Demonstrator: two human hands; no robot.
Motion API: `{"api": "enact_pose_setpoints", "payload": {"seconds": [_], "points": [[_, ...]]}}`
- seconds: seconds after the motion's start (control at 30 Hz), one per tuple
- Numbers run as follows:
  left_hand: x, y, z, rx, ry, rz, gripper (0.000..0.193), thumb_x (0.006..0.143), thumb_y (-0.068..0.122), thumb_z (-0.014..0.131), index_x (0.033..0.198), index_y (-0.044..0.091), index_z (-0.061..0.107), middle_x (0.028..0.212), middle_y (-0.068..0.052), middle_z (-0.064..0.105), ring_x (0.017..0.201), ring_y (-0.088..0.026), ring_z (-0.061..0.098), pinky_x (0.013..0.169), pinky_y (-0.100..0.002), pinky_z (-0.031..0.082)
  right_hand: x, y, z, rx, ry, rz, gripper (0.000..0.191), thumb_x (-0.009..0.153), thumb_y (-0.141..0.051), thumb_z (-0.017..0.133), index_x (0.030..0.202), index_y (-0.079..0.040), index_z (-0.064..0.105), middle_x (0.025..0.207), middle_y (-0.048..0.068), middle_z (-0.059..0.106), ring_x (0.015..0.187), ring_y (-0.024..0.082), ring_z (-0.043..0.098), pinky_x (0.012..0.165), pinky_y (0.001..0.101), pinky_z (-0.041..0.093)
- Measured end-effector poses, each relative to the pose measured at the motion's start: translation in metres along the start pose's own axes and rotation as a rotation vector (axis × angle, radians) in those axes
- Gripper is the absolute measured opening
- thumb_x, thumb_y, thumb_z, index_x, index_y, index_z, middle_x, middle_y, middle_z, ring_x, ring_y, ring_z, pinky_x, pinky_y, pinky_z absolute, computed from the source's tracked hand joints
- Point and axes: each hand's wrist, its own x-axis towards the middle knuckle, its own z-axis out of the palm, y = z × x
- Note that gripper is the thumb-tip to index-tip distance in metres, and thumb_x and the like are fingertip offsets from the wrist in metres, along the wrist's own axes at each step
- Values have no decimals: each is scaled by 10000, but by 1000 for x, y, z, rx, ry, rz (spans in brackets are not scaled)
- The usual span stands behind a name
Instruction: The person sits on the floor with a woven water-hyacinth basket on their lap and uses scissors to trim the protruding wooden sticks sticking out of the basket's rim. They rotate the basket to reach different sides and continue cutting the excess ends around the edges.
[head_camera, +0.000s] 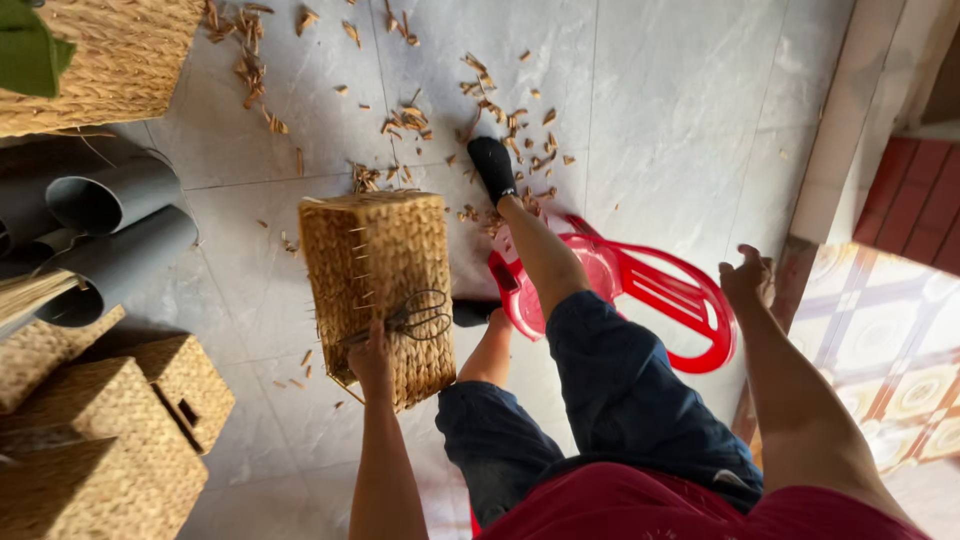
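Woven basket (378, 290), rectangular, straw-coloured, stands on the grey tiled floor (670, 110) in front of the seated person's knees. Left hand (371, 362) grips its near rim and pins black scissors (415, 318) against the weave. Right hand (748, 277) hangs apart, loosely curled, holding nothing. Red plastic stool (640, 290) just right of basket. Trimmed fibre scraps (500, 110) beyond. More woven baskets (110, 420) and grey pipes (110, 230) along floor's left edge.

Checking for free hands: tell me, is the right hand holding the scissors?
No. The right hand is empty and raised; the scissors are in the left hand, against the basket.
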Motion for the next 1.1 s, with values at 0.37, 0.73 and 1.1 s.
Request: {"api": "enact_pose_setpoints", "payload": {"seconds": [0.37,0.73,1.1], "points": [[-61,126,-58,332,173,134,533,968,491,681,1075,-28,741,1020,-165,750,918,-266,684,808,-403,514,-50,-43,-44,77,-204,69,564,890,-355,680,1437,-263,575,1464,165,510,1351,393,480,1082,576,402],[-78,287,-48,571,296,-61,744,827,691,687,1044,-13,782,971,-190,782,917,-343,719,861,-463,535,26,-123,-177,771,-693,0,327,915,-175,683,1238,-160,730,909,45,762,687,161,708,518,314,478],[-105,386,-20,625,369,-170,848,862,829,586,1093,36,777,950,-231,791,987,-410,719,902,-494,533,118,-228,-347,871,-550,-158,408,921,-180,653,1323,-109,677,997,49,756,813,163,700,717,334,537]]}}
